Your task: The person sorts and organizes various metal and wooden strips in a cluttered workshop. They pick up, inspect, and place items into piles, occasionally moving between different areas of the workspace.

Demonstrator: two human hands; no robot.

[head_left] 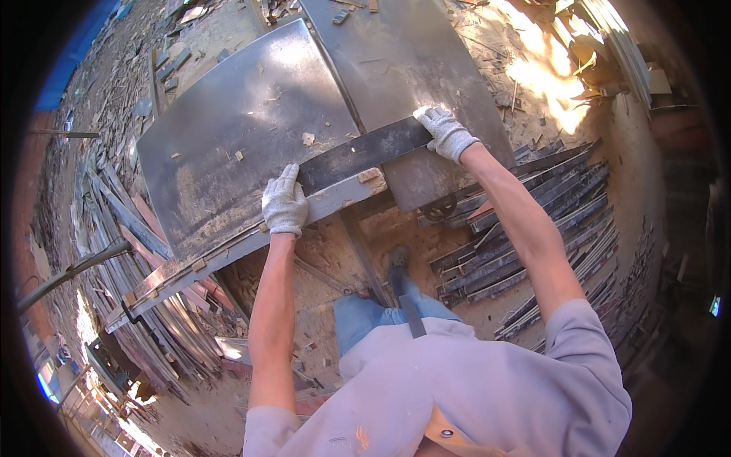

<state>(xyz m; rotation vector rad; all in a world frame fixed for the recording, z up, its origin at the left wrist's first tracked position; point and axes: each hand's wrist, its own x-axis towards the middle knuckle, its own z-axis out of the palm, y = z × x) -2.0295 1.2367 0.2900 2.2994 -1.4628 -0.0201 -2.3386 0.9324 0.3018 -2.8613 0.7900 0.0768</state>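
On the steel saw table (228, 137), both gloved hands are down on one dark wooden plank (358, 152), and that plank is the landmark for everything else. Left hand (284, 204), in a white knit glove, is wrapped over the plank's near-left end, fingers curled on top, right at the table's front edge. Right hand (447, 133), same kind of glove, presses flat-to-curled on the plank's far-right end, where the board crosses onto the second metal plate (411, 68).

Count it up: two gloved hands, one plank between them, two table plates with a narrow seam (335, 76) running away behind the plank. Small wood chips (308, 139), roughly half a dozen visible, sit just beyond the plank on the left plate.

Now the risks. The plank lies across that seam; whether a blade stands there cannot be told from this view, but if one does, the right hand sits close to the line and a slip could carry the fingers in. Loose chips under the board could make it skate or rock. Below the plank, near the person's shoe (397, 259), a stack of dark offcut strips (525, 228) and sawdust crowd the ground, so footing looks poor and a stumble forward would push weight onto the board.
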